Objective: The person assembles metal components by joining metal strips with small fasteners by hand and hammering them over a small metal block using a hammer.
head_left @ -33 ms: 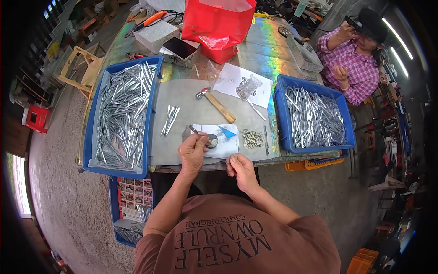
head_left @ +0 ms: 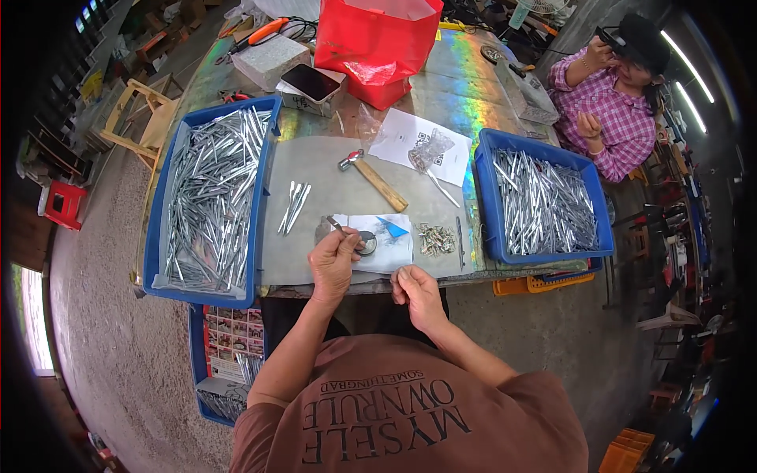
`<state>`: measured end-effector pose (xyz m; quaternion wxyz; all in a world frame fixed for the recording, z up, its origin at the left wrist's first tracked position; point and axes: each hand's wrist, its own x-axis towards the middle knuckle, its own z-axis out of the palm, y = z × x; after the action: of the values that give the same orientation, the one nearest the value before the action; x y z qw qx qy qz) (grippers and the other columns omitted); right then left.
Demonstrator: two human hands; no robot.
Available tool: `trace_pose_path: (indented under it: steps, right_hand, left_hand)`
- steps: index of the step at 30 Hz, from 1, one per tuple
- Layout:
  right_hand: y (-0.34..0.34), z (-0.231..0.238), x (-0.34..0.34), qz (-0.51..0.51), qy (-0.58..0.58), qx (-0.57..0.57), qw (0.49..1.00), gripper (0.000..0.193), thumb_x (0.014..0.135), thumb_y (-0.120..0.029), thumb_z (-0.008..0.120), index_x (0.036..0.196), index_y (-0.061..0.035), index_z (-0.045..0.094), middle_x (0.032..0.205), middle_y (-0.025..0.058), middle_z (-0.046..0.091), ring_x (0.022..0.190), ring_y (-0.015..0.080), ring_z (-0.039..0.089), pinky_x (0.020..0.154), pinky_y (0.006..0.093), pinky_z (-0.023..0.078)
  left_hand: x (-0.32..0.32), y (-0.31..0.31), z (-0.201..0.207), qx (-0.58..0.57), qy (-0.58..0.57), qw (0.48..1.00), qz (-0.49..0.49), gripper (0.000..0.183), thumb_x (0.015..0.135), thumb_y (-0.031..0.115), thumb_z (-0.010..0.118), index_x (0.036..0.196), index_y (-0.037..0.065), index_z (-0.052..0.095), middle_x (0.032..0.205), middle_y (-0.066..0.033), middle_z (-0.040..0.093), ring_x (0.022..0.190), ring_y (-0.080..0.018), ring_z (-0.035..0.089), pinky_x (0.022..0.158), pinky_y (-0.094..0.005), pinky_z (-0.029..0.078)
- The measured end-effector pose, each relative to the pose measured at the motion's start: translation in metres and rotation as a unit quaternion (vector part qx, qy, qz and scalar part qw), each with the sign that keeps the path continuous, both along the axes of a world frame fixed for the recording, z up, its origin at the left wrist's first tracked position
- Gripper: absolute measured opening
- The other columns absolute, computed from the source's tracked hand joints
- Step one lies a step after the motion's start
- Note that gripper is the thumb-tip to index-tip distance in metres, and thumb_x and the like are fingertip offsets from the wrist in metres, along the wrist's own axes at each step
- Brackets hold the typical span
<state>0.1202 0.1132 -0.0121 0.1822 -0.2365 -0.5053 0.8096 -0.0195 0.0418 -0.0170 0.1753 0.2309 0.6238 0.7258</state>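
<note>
My left hand [head_left: 332, 258] is closed round a slim metal rod [head_left: 334, 224], whose end pokes out past the fingers. Beside its fingertips, a small round dark-rimmed dish [head_left: 367, 243] sits on a white sheet [head_left: 384, 258], along with a flat blue piece [head_left: 395, 229]. At the table's front edge my right hand [head_left: 418, 292] has thumb and forefinger pinched together; anything between them is too small to make out. Right of the sheet lies a pile of small brassy metal parts [head_left: 435, 240], next to a dark thin rod [head_left: 460, 246]. Farther off is a wooden-handled hammer [head_left: 380, 186].
Blue trays full of metal rods flank me, one on the left [head_left: 268, 169] and one on the right [head_left: 486, 206]. Several loose rods [head_left: 295, 208] lie by the left tray. A red bag [head_left: 378, 47], a phone [head_left: 313, 82] and a printed sheet [head_left: 398, 134] are farther back. Another person [head_left: 611, 110] sits at right.
</note>
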Motion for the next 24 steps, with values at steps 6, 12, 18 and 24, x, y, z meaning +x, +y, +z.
trace_pose_path:
  steps: [6,12,18,24]
  right_hand:
    - [-0.002,0.0,0.001,-0.004,-0.007,-0.003,1.0,0.022,0.084,-0.022,0.043,0.074,-0.0028,0.048,0.059,0.0006,0.042,0.05,0.0082,0.036,0.048,0.0209,0.031]
    - [0.004,0.006,0.003,0.003,0.0,0.024,1.0,0.022,0.085,-0.021,0.042,0.073,-0.0027,0.047,0.057,0.0009,0.042,0.049,0.0076,0.036,0.047,0.0203,0.031]
    - [0.051,0.025,-0.025,-0.038,-0.04,0.19,0.98,0.023,0.085,-0.019,0.041,0.07,-0.0028,0.048,0.053,-0.0008,0.042,0.046,0.0067,0.037,0.044,0.0193,0.029]
    - [0.114,0.011,-0.091,-0.048,-0.096,0.438,0.892,0.017,0.076,-0.018,0.05,0.073,-0.0011,0.053,0.058,0.0091,0.051,0.055,0.0193,0.051,0.052,0.0288,0.04]
  left_hand:
    - [0.001,-0.001,0.0,0.003,-0.002,1.0,0.001,0.008,0.079,0.004,0.05,0.079,-0.003,0.054,0.071,-0.0066,0.056,0.062,-0.0103,0.054,0.049,-0.0184,0.043]
    - [0.0,-0.001,0.0,-0.018,0.021,1.0,-0.007,0.007,0.079,0.003,0.051,0.08,-0.003,0.054,0.071,-0.0057,0.056,0.062,-0.0102,0.054,0.049,-0.0184,0.043]
    - [-0.004,-0.003,0.013,-0.091,0.155,0.983,-0.028,0.003,0.073,0.001,0.055,0.074,-0.002,0.055,0.065,-0.0074,0.055,0.052,-0.0131,0.052,0.048,-0.0236,0.041]
    - [-0.007,0.001,0.018,-0.07,0.339,0.937,-0.047,0.006,0.068,0.0,0.058,0.072,0.001,0.054,0.063,-0.0119,0.052,0.056,-0.0268,0.051,0.049,-0.0306,0.04]
